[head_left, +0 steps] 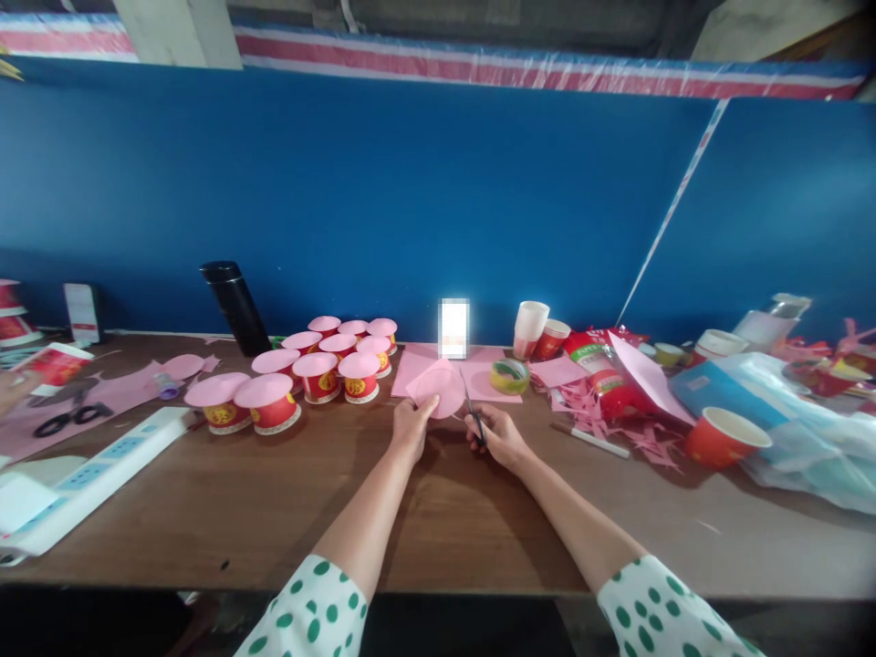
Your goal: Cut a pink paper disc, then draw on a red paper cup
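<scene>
My left hand (412,426) pinches a roughly round piece of pink paper (439,388) by its lower left edge, thumb on top. In my right hand (501,438) are dark-handled scissors (477,429), their blades pointing up along the right edge of that paper. Behind the paper, pink sheets (411,360) lie on the table, with a yellow-green roll of tape (510,376) on them to the right. To the left stand several red paper cups (276,415), upside down and topped with pink paper discs (264,390).
A black bottle (236,308) stands behind the cups. At left are a white power strip (102,479), other scissors (73,418) and another person's hand (15,388) with a red cup. Pink scraps, a white pen (599,443), a red cup (726,438) and plastic bags (808,456) lie right.
</scene>
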A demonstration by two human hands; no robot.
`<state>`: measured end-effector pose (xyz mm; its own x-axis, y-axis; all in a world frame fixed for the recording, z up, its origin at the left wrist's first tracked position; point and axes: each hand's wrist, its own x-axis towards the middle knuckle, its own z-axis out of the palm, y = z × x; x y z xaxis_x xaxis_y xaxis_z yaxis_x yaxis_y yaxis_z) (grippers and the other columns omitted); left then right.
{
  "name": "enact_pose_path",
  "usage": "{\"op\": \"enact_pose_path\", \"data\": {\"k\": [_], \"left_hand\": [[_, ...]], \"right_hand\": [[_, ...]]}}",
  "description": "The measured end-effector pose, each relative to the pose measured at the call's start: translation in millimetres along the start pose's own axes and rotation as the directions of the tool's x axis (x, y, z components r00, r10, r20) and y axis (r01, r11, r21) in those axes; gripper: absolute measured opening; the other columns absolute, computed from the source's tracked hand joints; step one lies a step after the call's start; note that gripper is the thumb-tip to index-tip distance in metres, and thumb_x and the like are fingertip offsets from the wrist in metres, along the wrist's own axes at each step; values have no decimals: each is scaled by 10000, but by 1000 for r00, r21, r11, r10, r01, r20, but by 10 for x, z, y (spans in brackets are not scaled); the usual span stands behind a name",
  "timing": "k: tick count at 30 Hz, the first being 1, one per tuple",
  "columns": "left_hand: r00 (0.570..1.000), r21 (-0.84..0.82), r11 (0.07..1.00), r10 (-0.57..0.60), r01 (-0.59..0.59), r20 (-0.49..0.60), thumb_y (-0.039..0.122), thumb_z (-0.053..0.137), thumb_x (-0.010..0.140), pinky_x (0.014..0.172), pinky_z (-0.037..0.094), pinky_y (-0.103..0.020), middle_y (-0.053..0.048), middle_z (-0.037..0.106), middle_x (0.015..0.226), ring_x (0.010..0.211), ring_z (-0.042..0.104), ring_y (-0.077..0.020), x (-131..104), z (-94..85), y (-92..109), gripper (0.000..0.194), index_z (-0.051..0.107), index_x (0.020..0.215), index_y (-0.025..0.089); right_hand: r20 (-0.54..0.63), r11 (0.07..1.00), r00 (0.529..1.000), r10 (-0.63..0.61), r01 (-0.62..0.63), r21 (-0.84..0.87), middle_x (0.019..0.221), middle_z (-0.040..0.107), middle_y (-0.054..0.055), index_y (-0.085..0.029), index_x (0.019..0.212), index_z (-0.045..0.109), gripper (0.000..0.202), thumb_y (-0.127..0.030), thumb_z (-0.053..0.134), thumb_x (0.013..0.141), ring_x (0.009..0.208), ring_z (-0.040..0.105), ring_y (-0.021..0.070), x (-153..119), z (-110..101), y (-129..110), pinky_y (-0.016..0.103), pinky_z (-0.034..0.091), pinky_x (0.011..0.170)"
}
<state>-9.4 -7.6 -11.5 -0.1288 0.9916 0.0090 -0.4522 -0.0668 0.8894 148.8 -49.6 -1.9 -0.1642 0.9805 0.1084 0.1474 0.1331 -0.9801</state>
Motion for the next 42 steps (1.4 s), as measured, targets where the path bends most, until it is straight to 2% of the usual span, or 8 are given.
{"op": "enact_pose_path", "data": {"k": [15, 34, 42], "left_hand": [[1000, -28, 1000, -3, 4, 31, 378, 766, 520, 591, 453, -292, -81, 663, 639, 592, 606, -176, 0, -8, 2, 397, 648, 743, 72], [1000, -67, 998, -6, 8, 27, 328, 758, 551, 600, 462, -301, -71, 659, 636, 590, 607, -172, -21, 5, 35, 358, 639, 774, 75], [1000, -56, 998, 2, -3, -12, 357, 766, 538, 689, 469, -317, -78, 671, 681, 654, 625, -174, -47, 28, 59, 400, 643, 789, 71]], "right_hand": [[-18, 1000, 1000, 24, -23, 21, 532, 537, -42, -158, 884, 563, 336, -453, 568, 723, 398, 507, 86, -6, 17, -51, 173, 354, 352], [-24, 999, 999, 40, -40, -2, 520, 530, -44, -156, 895, 564, 331, -438, 571, 720, 383, 492, 82, 14, 24, -8, 169, 338, 334], [-24, 999, 999, 27, -27, -30, 528, 528, -41, -153, 893, 557, 333, -440, 559, 723, 391, 501, 84, 18, 37, 8, 162, 335, 332]]}}
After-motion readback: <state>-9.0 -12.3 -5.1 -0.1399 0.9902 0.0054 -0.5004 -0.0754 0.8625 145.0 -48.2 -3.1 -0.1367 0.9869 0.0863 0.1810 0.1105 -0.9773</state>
